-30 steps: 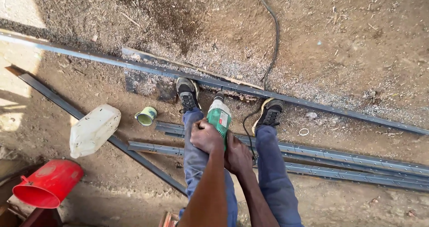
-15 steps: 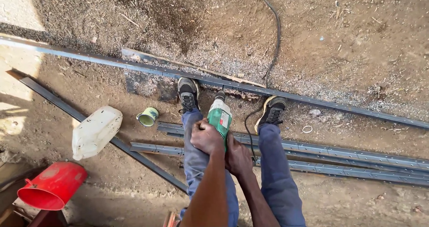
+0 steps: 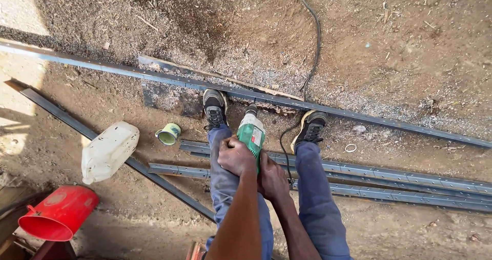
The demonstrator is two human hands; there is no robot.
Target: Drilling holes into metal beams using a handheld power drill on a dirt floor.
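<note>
Both hands, left hand [image 3: 237,156] and right hand [image 3: 273,178], are clamped around one green-bodied electric power tool [image 3: 251,131]. One long grey steel angle bar [image 3: 359,115] lies under two shoes. Nearby sit one white plastic jerrycan [image 3: 108,151], one small green cup [image 3: 168,134] and one red bucket [image 3: 58,214].

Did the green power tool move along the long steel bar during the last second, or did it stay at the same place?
No. The green power tool, gripped by both hands, left hand and right hand, stays at the same spot on the long steel bar, between the two shoes.

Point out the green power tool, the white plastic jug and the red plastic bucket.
Green power tool [image 3: 252,133], head view, on its green body above the hands.
White plastic jug [image 3: 108,151], head view, on its broad side.
Red plastic bucket [image 3: 64,211], head view, on its outer wall.
</note>
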